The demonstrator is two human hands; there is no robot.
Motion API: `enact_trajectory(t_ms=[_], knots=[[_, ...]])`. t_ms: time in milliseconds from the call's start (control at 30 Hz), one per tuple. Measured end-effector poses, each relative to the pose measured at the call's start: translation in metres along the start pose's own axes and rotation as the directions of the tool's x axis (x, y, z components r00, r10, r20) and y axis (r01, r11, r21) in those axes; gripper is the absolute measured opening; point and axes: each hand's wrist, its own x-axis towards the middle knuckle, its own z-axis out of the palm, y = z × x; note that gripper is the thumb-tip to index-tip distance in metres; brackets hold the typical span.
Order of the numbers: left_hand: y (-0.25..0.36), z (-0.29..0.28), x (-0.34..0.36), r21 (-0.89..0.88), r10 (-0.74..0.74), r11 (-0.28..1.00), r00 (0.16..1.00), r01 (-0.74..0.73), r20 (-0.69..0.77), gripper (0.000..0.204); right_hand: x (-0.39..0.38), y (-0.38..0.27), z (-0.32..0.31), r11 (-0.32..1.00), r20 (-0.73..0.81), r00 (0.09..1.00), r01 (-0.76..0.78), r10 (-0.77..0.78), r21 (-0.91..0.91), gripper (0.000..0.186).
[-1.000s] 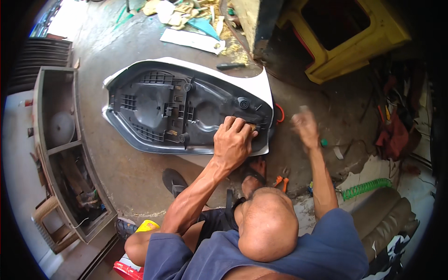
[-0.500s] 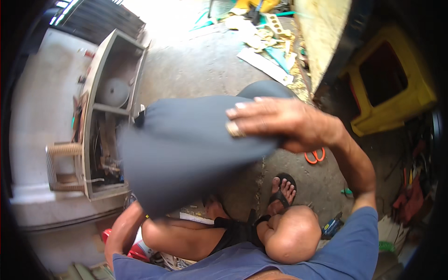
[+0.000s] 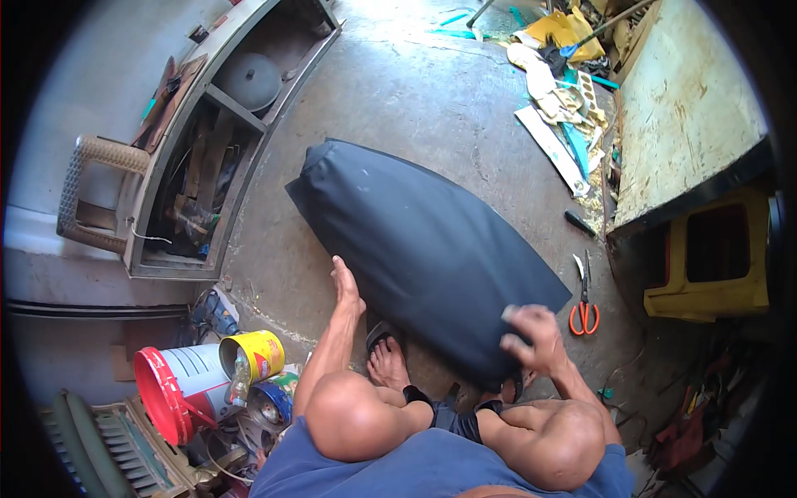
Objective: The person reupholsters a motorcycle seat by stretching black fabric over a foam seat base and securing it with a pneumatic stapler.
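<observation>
A long padded shape that looks like a motorcycle seat, draped in a black vinyl cover (image 3: 415,236), lies slantwise on the floor in front of my feet. The cover is gathered at the far left end and spreads into a loose corner at the right. Beside its near left edge, my left hand (image 3: 347,286) stands with fingers stretched, gripping nothing. At the near right end my right hand (image 3: 535,336) is over the vinyl, its fingers apart, loosely bent and slightly blurred. Orange-handled scissors (image 3: 584,303) lie on the floor right of that hand.
An open wooden cabinet (image 3: 220,95) stands at the left. Near my left knee are a white-and-red bucket (image 3: 178,390) and a yellow can (image 3: 256,355). Scraps (image 3: 560,100) lie at the far right, with a dark-handled tool (image 3: 579,222) closer in. A yellow frame (image 3: 710,257) stands at the right.
The black-covered seat was raised in front of me and is now down on the floor. My left hand, hidden before, now shows apart from it; my right hand has moved down to its near end.
</observation>
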Motion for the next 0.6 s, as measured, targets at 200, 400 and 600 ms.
enact_trajectory(t_ms=[200, 400, 600], knots=[[-0.022, 0.034, 0.048, 0.127, 0.242, 0.961, 0.969, -0.246, 0.047, 0.078, 0.016, 0.016, 0.052, 0.780, 0.010, 0.793, -0.602, 0.609, 0.168, 0.073], [-0.005, 0.047, 0.056, 0.517, 0.288, 0.807, 0.954, -0.286, 0.079, 0.088, -0.007, 0.073, 0.042, 0.834, -0.090, 0.832, -0.533, 0.547, 0.139, 0.049], [0.002, 0.090, 0.079, 0.677, 0.380, 0.601, 0.897, -0.425, 0.226, 0.093, 0.008, 0.150, 0.017, 0.662, -0.489, 0.671, -0.714, 0.557, -0.226, 0.060]])
